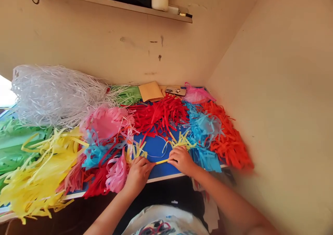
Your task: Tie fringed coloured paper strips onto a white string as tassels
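Near the front edge of the blue table (158, 172), a narrow twisted strip of yellow fringed paper (161, 161) stretches between my two hands. My left hand (139, 174) pinches one end, its fingers closed. The other end sits in the closed fingers of my right hand (181, 160). Yellow fringe fans out beyond both hands. A thin white string (158, 156) curves over the blue surface just behind the strip. Light blue fringed paper (204, 127) lies right of my right hand, and pink fringed paper (117, 172) lies left of my left hand.
Red (163, 113), orange (231, 141), yellow (49, 162) and green fringed paper (18, 137) surround the work area. A white strand bundle (54, 92) sits at the back left. A phone (175, 91) and brown envelope (151, 91) lie by the wall, below a shelf (117, 4).
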`<state>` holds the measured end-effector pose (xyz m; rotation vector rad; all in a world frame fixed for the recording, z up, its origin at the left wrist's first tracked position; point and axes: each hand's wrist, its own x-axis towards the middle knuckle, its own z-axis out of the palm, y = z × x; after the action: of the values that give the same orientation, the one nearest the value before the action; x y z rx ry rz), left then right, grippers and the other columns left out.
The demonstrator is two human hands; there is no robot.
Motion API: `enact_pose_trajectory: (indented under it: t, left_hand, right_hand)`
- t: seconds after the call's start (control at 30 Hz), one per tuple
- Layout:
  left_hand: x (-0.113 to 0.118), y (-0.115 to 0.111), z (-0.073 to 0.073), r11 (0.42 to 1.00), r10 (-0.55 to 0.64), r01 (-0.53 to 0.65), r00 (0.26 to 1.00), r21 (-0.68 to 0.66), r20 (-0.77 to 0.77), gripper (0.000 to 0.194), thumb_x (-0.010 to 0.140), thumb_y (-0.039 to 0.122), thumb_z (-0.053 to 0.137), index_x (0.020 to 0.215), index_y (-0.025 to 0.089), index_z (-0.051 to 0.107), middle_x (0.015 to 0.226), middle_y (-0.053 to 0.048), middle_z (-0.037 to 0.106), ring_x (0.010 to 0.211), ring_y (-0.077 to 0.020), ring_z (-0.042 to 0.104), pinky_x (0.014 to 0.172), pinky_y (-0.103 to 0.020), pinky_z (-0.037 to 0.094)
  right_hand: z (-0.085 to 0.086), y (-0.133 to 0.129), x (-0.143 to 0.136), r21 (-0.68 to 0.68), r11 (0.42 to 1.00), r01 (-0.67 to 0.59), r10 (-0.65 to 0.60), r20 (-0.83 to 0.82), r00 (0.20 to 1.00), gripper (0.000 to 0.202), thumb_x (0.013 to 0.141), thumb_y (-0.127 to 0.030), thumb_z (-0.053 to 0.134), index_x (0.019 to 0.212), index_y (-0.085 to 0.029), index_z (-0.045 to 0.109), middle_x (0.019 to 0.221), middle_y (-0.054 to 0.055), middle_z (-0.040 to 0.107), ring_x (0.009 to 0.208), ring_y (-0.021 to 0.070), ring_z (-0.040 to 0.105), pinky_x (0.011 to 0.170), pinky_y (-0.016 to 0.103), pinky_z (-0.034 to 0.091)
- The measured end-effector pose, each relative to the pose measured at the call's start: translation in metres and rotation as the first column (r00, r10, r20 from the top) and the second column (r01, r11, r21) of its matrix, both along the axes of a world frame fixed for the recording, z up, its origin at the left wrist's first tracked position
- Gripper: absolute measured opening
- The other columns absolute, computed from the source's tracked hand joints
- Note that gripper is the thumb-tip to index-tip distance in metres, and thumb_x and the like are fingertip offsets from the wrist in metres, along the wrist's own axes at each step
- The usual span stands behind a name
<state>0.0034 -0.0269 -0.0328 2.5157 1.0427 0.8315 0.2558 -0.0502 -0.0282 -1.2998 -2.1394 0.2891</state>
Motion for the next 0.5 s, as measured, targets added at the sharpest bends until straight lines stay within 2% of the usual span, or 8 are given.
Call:
enact_pose_trajectory:
  t: [0.1,0.2,0.27,0.4,0.5]
  left_hand:
    - [-0.001,0.002,0.0,0.999,0.014,-0.013,1.0,-0.033,0.01,0.024,0.094,0.028,0.052,0.089,0.02,0.074,0.079,-0.005,0.067,0.077,-0.0184,0.06,0.071,-0.031,0.047]
    - [0.002,0.001,0.003,0.996,0.034,-0.035,0.999,-0.08,-0.013,0.022,0.092,0.033,0.056,0.085,0.021,0.074,0.08,-0.005,0.068,0.078,-0.0195,0.06,0.074,-0.033,0.046]
    - [0.007,0.0,0.007,0.991,0.081,-0.087,0.995,-0.105,-0.062,0.023,0.092,0.033,0.055,0.083,0.021,0.073,0.08,-0.005,0.068,0.079,-0.0204,0.06,0.075,-0.035,0.044]
    - [0.018,-0.002,0.021,0.966,0.205,-0.236,0.947,-0.102,-0.248,0.019,0.088,0.029,0.057,0.076,0.02,0.069,0.077,-0.005,0.068,0.078,-0.024,0.06,0.075,-0.04,0.039]
    - [0.023,-0.001,0.027,0.972,0.186,-0.217,0.945,-0.09,-0.27,0.013,0.087,0.023,0.059,0.08,0.023,0.07,0.079,-0.003,0.07,0.081,-0.0235,0.06,0.079,-0.042,0.037]
  right_hand:
    - [0.003,0.001,0.002,-0.09,0.996,0.024,-0.028,-0.041,0.999,0.015,0.084,-0.025,0.073,0.07,-0.021,0.066,0.08,0.001,0.068,0.081,0.0169,0.058,0.078,0.033,0.037]
    - [0.008,0.0,0.001,-0.116,0.993,0.009,-0.01,-0.011,1.0,0.01,0.085,-0.02,0.07,0.074,-0.02,0.067,0.083,0.002,0.067,0.084,0.0177,0.056,0.079,0.033,0.038]
    - [0.012,0.0,-0.003,-0.149,0.988,0.039,-0.036,0.022,0.999,0.009,0.084,-0.018,0.069,0.075,-0.02,0.066,0.084,0.002,0.066,0.085,0.0182,0.055,0.08,0.033,0.038]
    - [0.02,0.004,-0.013,-0.239,0.954,0.182,-0.148,0.153,0.977,0.01,0.079,-0.014,0.067,0.072,-0.019,0.063,0.08,0.001,0.064,0.083,0.0186,0.054,0.076,0.033,0.035]
    - [0.023,0.006,-0.017,-0.217,0.963,0.158,-0.111,0.214,0.971,0.007,0.079,-0.014,0.066,0.078,-0.021,0.065,0.082,0.001,0.066,0.082,0.0186,0.054,0.077,0.035,0.031]
